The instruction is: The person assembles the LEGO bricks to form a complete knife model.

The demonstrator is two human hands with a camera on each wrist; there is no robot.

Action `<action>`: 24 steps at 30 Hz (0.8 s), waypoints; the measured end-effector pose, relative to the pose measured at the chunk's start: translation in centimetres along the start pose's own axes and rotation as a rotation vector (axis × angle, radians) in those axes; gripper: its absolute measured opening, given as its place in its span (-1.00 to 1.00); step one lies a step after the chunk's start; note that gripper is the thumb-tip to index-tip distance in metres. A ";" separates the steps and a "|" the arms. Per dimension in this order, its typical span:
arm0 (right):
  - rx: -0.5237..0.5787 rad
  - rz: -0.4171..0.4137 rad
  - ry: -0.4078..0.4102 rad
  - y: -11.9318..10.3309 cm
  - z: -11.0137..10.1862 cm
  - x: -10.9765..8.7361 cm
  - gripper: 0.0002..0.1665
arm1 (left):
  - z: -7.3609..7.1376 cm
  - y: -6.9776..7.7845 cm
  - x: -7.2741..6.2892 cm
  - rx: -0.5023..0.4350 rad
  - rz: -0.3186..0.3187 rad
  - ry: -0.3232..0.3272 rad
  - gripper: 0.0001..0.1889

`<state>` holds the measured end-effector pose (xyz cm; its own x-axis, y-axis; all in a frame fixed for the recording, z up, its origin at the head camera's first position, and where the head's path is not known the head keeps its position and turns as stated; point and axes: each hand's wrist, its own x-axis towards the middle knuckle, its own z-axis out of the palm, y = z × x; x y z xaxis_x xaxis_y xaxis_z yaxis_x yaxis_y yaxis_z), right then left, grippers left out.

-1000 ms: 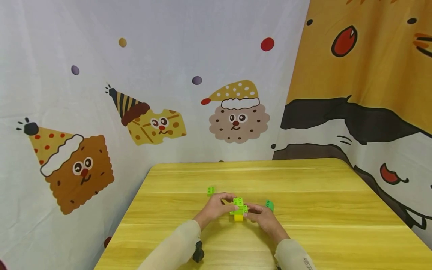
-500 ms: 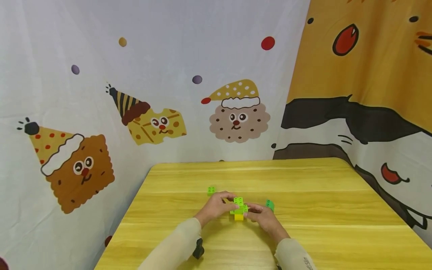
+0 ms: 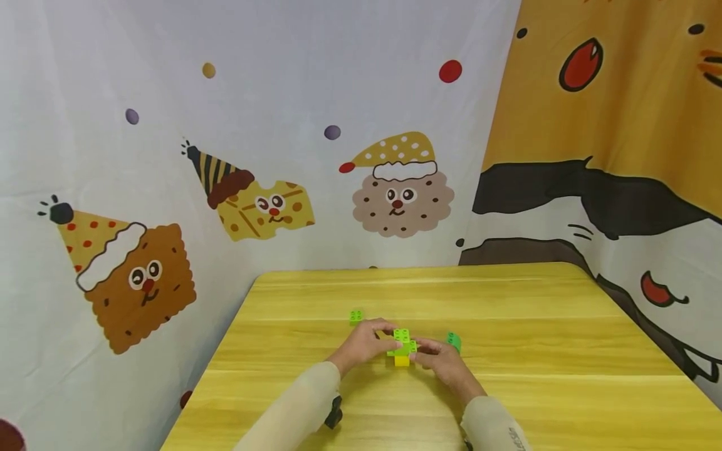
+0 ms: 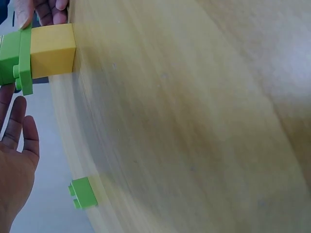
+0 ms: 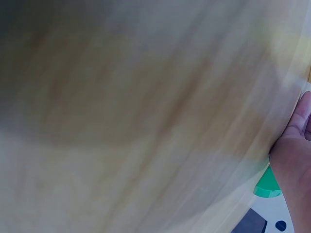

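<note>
Between the two hands a small stack of toy building blocks stands on the table: a yellow block (image 3: 402, 361) at the bottom, a lime green plate wider than it, and a lime green studded brick (image 3: 401, 334) on top. From the left, my left hand (image 3: 363, 342) holds the green part, thumb on the near side and fingers behind. My right hand (image 3: 447, 364) pinches the plate's right end between thumb and fingers. Seen from the left wrist, the green plate (image 4: 25, 60) overhangs the yellow block (image 4: 53, 50). The right wrist view cuts off the right fingertips.
A loose lime green brick (image 3: 356, 316) lies beyond the left hand. Just behind the right hand is a darker green brick with a rounded side (image 3: 454, 342). The wooden table (image 3: 536, 326) meets a printed cloth (image 3: 282, 125) at its back and sides.
The head view has shifted slightly, moving the whole scene a little to the right. Both hands keep their hold on the stack, with hardly any movement.
</note>
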<state>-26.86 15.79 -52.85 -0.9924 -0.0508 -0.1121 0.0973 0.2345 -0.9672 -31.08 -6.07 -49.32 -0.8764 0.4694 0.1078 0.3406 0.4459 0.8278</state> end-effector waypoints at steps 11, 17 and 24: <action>-0.017 0.002 0.009 -0.2 0.0 0.1 -0.48 | 0.2 -0.1 -0.3 -0.075 -0.010 0.027 -0.69; -0.028 -0.012 0.000 -0.3 0.0 0.1 -0.46 | 0.3 -0.3 -0.5 -0.129 -0.003 0.040 -0.67; -0.012 -0.024 -0.036 -0.2 -0.1 0.0 -0.42 | 0.6 -0.7 -0.6 -0.189 -0.006 0.047 -0.64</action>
<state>-26.90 15.84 -52.67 -0.9910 -0.0917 -0.0973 0.0723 0.2442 -0.9670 -30.57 -6.26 -50.27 -0.8946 0.4291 0.1248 0.2694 0.2948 0.9168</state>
